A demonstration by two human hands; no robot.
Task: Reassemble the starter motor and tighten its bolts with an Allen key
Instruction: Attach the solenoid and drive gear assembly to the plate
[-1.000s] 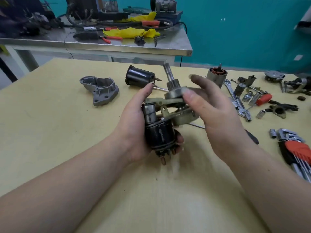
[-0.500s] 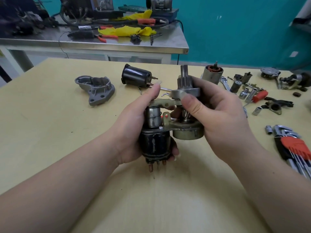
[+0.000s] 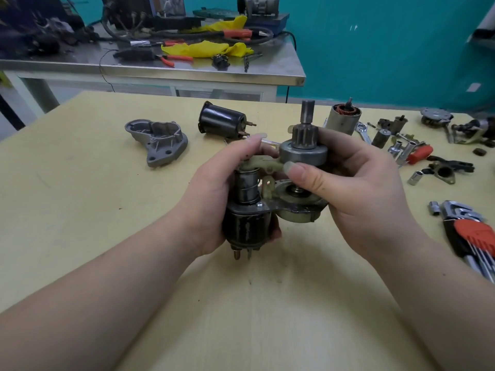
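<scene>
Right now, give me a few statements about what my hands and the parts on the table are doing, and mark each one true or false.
1. The left hand grips the black solenoid. True.
2. The right hand holds the Allen key set. False: the set lies on the table, and the right hand holds the pinion gear unit.
3. The grey housing lies on the table, apart from both hands. True.
4. The armature with copper windings is inside the held assembly. False: it stands on the table behind the hands.
5. The pinion shaft points up. True.
</scene>
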